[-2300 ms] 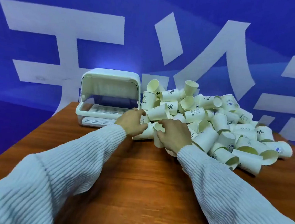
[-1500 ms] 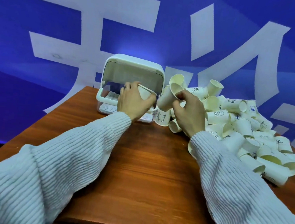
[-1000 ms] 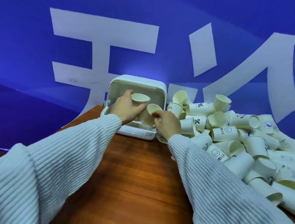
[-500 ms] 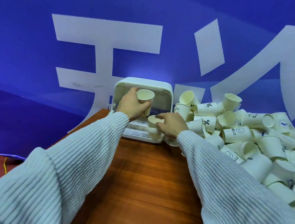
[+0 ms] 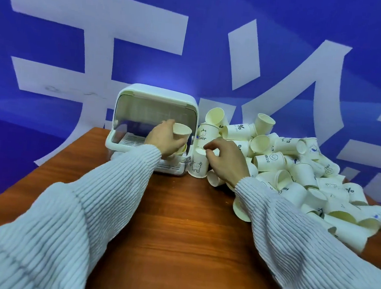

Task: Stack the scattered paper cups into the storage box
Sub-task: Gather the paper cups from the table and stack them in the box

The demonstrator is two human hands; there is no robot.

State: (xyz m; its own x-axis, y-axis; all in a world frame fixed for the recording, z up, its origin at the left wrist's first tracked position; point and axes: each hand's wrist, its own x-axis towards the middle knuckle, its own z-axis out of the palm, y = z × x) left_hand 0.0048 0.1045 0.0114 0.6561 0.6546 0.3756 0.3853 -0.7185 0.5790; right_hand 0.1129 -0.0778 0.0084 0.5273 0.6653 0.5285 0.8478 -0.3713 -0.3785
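Right hand (image 5: pixel 225 162) moved off box to cup pile (image 5: pixel 297 166), fingers curled, grip unclear, left hand (image 5: pixel 164 140) w/ cup (image 5: pixel 181 132) at storage box (image 5: pixel 155 109).

Storage box (image 5: pixel 156 100): white, rounded, lid flipped up, slatted tray inside; at tabletop's far left. Paper cups (image 5: pixel 297 171): cream, some printed, heaped loose right of box, mostly on their sides. One cup (image 5: pixel 181 131) held upright at box mouth. One bear-printed cup (image 5: pixel 198 165) upside down just beside box.
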